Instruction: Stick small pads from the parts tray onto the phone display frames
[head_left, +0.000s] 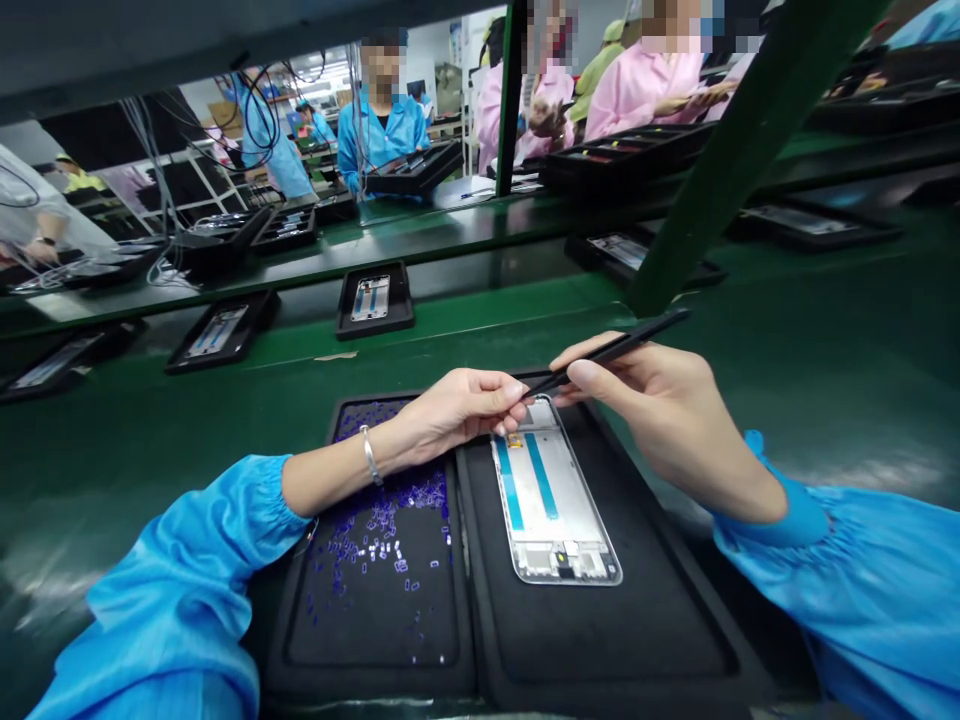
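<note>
Tweezers (630, 338) slanted, tips down-left toward left hand (459, 410).

Farther off, a small black tray (375, 328) holds a phone frame (381, 298) — similar trays (259, 318) lie either side. A slanted green post (745, 150) rises at right; pale cables (146, 140) hang at left. Behind — a person in blue (411, 122), another in pink (634, 90) near a divided black box (585, 178).
</note>
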